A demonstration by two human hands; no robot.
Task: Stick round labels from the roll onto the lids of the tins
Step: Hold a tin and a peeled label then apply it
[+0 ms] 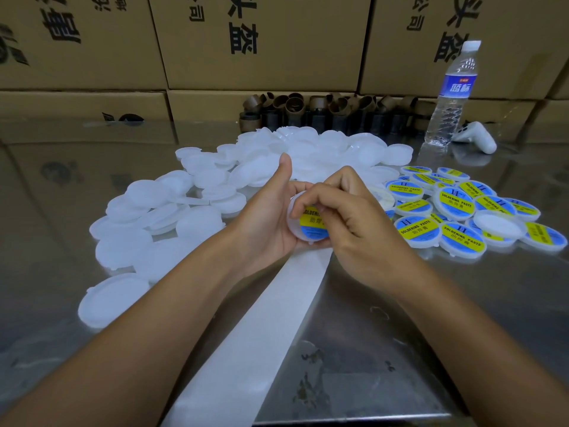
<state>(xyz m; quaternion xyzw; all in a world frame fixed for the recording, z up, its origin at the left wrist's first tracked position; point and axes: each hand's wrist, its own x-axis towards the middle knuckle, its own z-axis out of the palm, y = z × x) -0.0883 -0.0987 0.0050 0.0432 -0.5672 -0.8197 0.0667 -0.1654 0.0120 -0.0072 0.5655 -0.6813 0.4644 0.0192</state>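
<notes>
Left hand [261,223]: fingers clenched round a white lid [294,204], cupping it from beneath, thumb standing clear above the rim. Lid sits tilted up toward the viewer.

Right hand [348,217]: fingers [326,192] curled, tips holding the blue-and-yellow label [311,224] down on the lid's face. Much of the label is hidden under them, so its centring cannot be checked.

Step in hand, by my reading: seating the label. To do it well, keep the lid steady in the left fingers, rub from the middle outward so no air is trapped, and finish at the edge without running over the rim.

Around:
- Backing strip [261,318]: runs from just below the fingers down toward the viewer, flat on the table [431,318]. The roll itself is not in view.
- Bare lids [172,211]: large loose heap left of and beyond the fingers.
- Labelled lids [455,211]: pile just right of the fingers, one lying white side up.
- Water bottle [452,97] and a white handheld device [480,137]: far right, well apart.
- Cardboard cores [308,109] beyond the heap, cartons [264,41] behind.

Obstruction: none between the fingers and either pile. The bare heap is crowded and may slide.
</notes>
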